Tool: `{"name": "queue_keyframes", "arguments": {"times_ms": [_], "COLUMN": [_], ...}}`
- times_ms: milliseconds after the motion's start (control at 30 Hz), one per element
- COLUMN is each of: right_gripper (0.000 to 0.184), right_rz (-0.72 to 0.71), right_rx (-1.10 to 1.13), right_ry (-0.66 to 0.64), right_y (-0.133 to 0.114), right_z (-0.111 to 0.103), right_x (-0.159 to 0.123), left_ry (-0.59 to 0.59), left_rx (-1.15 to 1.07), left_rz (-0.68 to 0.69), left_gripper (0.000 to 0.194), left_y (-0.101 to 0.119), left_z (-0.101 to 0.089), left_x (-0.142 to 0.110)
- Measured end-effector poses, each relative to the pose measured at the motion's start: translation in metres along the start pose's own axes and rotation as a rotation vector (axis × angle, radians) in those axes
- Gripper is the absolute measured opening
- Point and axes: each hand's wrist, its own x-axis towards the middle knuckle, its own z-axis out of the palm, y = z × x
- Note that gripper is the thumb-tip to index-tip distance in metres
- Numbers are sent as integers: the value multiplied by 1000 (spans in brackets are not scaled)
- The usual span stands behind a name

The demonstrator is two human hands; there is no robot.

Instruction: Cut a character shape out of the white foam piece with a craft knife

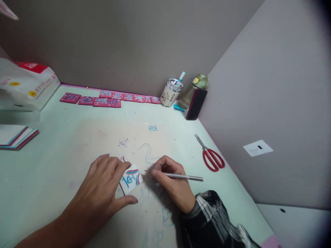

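Note:
My left hand (103, 187) holds a small white card (131, 179) against the table, its fingers on the upper edge and thumb at the lower one. On the card are a blue hand-drawn character and red and blue curved lines. My right hand (172, 179) is closed in a pen grip around a slim silver craft knife (184, 177). The knife's pointed tip is just right of the card, and the two look apart. Part of the card's left side is hidden under my left fingers.
Red-handled scissors (213, 158) lie right. Red character tiles (107, 102) line the back, near a pen jar (169, 94), green bottle (190, 91) and leaning phone (196, 105). Left are stacked boards (15, 136) and a white bag (28, 84). Blue marks (153, 128) dot the table.

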Motion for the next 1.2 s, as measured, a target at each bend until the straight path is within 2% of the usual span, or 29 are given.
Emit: {"name": "queue_keyframes", "arguments": {"times_ms": [100,200,367,500,833,1200], "right_gripper": [22,22,24,25,25,23], "right_rz": [15,15,25,13,-36,-54], "right_rx": [-39,-66,-79,-94,-164,-227], "right_ry": [29,3,-30,-43,-50,-48], "right_y": [1,2,3,8,14,14], "right_z": [2,4,8,8,9,10], "right_x": [0,-2,-4,-3,-2,-2], "left_ry": [-7,-20,-42,-42,-4,15], "left_rx": [9,16,-17,-67,-99,-79], "left_rz": [30,53,26,4,-25,7], "left_gripper": [68,70,60,60,48,49], "left_y": [2,1,1,-2,-2,-2], "left_z": [-4,-5,2,7,5,7], "left_x": [-1,-4,-5,-4,-2,0]}}
